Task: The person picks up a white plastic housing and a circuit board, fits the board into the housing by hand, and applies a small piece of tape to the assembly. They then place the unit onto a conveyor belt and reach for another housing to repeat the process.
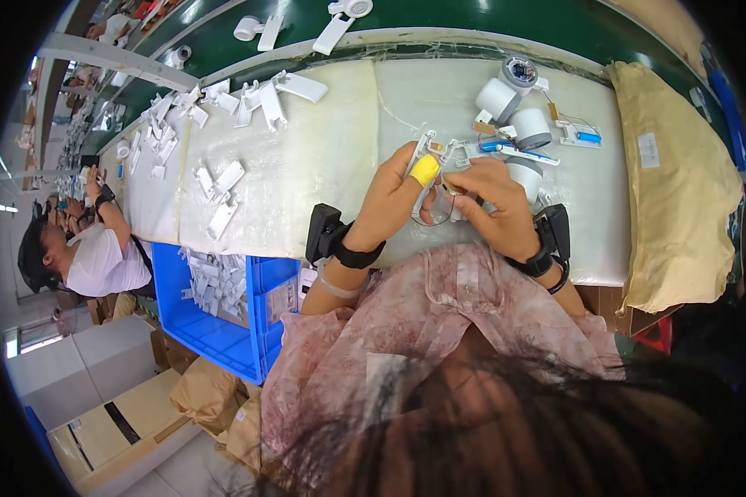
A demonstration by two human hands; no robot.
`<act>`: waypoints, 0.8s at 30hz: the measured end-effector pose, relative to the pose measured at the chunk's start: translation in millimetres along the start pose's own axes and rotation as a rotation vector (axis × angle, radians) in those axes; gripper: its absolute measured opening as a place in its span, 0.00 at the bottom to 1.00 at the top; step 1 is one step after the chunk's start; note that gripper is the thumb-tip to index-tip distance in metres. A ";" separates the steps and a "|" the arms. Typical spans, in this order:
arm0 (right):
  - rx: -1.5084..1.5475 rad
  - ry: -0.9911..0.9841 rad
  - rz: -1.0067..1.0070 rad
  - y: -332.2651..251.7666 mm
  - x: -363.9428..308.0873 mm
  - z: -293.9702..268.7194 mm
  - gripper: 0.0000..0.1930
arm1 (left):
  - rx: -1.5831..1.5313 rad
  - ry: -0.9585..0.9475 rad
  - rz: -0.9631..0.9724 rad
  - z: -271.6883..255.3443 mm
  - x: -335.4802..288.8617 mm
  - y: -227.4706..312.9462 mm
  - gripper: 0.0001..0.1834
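hands meet over the bench: left hand (394, 195) and right hand (493, 207) both pinched shut on small white plastic part (436, 170), long axis upright between them, neither nearer.

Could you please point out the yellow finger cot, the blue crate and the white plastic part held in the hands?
yellow finger cot (424, 170), head view, its middle.
blue crate (211, 331), head view, its bare floor.
white plastic part (427, 147), head view, upper end above left hand (389, 199).

Pink floral top (406, 331) — black wrist devices (327, 236), yellow finger cot (424, 171), dark hair.
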State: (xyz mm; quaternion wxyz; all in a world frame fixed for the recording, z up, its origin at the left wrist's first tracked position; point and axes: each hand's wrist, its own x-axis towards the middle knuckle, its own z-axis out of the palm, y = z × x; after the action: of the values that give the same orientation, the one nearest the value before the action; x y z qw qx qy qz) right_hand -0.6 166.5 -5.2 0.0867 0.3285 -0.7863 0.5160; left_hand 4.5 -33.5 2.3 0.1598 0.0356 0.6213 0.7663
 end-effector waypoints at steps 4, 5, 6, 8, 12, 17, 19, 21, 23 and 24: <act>0.243 0.181 0.269 -4.9 -7.9 9.7 0.10 | 0.044 -0.012 0.064 1.3 1.4 -2.5 0.18; 0.244 0.182 0.272 -1.9 -9.5 11.2 0.10 | 0.093 -0.022 0.082 1.3 0.3 -2.4 0.21; 0.285 0.210 0.284 2.2 -10.9 12.1 0.10 | 0.093 -0.023 0.079 2.4 0.2 -2.6 0.21; 0.328 0.235 0.298 5.9 -12.9 10.5 0.09 | 0.083 -0.031 0.046 5.4 -0.2 -3.6 0.25; 0.057 0.251 0.057 9.4 -9.0 4.5 0.09 | 0.003 -0.089 0.004 10.1 0.6 -6.2 0.26; -0.080 0.250 -0.018 4.0 -5.2 2.7 0.09 | -0.078 -0.097 0.035 16.7 -0.6 -7.0 0.24; -0.060 0.313 -0.039 7.8 -7.8 5.5 0.09 | -0.044 -0.093 0.027 19.1 -1.6 -5.0 0.26; -0.075 0.299 -0.061 7.8 -8.5 3.4 0.09 | -0.009 -0.086 0.020 20.5 -2.9 -3.7 0.28; -0.091 0.286 -0.083 6.8 -8.0 2.1 0.09 | 0.010 -0.106 0.035 20.8 -3.5 -3.4 0.28; -0.096 0.293 -0.091 5.6 -7.4 2.0 0.09 | 0.010 -0.106 0.034 22.2 -4.0 -3.0 0.28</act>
State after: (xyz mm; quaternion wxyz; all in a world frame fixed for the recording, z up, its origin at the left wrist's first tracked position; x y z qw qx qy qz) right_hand 2.0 169.3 -13.8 0.2395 0.2802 -0.7734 0.5157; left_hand 14.5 -13.2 5.0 0.1794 0.0876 0.6149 0.7629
